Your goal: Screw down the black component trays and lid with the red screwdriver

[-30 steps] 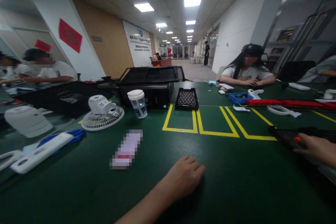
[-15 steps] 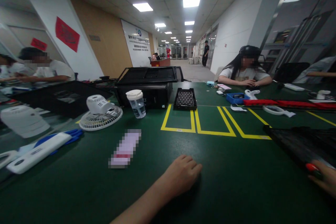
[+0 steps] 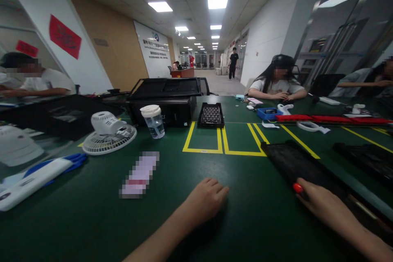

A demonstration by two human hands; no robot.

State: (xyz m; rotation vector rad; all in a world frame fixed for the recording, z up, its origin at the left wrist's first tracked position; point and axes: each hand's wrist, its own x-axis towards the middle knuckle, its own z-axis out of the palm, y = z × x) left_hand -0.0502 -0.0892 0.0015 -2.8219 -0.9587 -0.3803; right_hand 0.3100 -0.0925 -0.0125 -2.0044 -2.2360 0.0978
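My left hand [image 3: 208,199] rests on the green tabletop with its fingers curled under; nothing shows in it, though its underside is hidden. At the right my right hand [image 3: 321,200] is closed around a tool handle with a rounded red end [image 3: 297,188] and a black part; the rest of the tool is covered by the hand. That hand lies against the near edge of a long, shallow black tray [image 3: 294,157], slanted across the table. Whether its fingers also grip the tray's edge I cannot tell.
Yellow tape outlines [image 3: 204,151] mark the table ahead, with a small black tray [image 3: 211,115] behind one. Leftward are a lidded cup [image 3: 155,120], a white fan [image 3: 107,135] and a blurred lilac item [image 3: 139,176]. Another black tray [image 3: 368,161] lies right; a person [image 3: 278,84] sits opposite.
My right hand has moved left into fuller view, and the long black tray has shifted left with it, uncovering another tray. My left hand stays put; the view has turned slightly right.
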